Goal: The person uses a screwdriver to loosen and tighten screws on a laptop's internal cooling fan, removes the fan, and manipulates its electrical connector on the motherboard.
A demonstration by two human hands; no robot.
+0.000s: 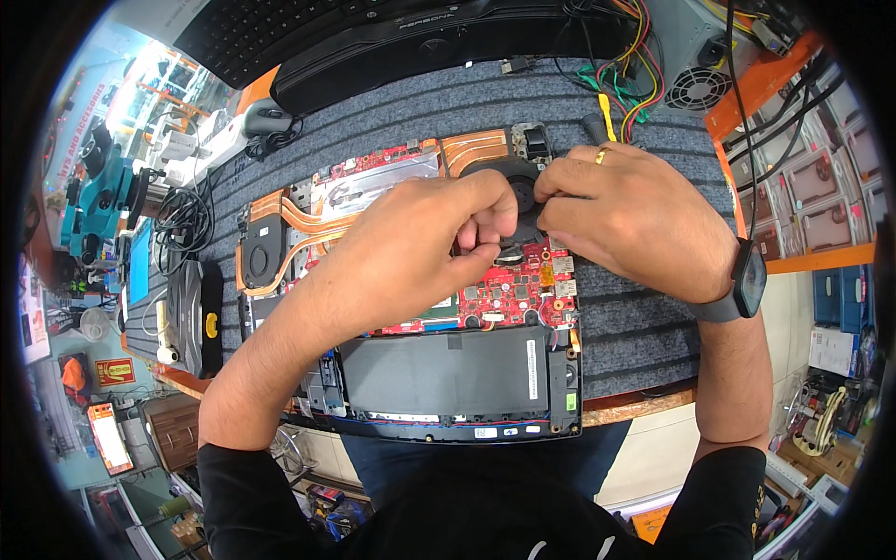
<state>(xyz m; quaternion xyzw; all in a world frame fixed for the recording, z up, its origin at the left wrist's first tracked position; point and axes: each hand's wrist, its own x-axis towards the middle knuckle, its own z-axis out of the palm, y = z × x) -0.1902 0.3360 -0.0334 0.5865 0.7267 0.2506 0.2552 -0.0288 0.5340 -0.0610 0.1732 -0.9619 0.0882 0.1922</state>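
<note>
"What covers that bench (644, 406)?"

"A grey mat (644, 350) with dark stripes."

"And lying on it?"

"An opened laptop (439, 373), middle of the frame — black cables (184, 224) at left, a grey mouse (268, 117) upper left, and a metal fan box (672, 56) in the upper right — coloured wires (647, 37) beside it."

Left forearm (299, 313) slants from eight o'clock, left hand (425, 224) curled; right hand (639, 201), at two o'clock, has fingers (567, 177) bent toward nine.

Passage exists over the worktop (639, 341) strip right of the laptop (439, 373), nearer than the right hand (635, 201). A black bar (448, 51) obstructs the far side; wires (642, 70) obstruct far right.
</note>
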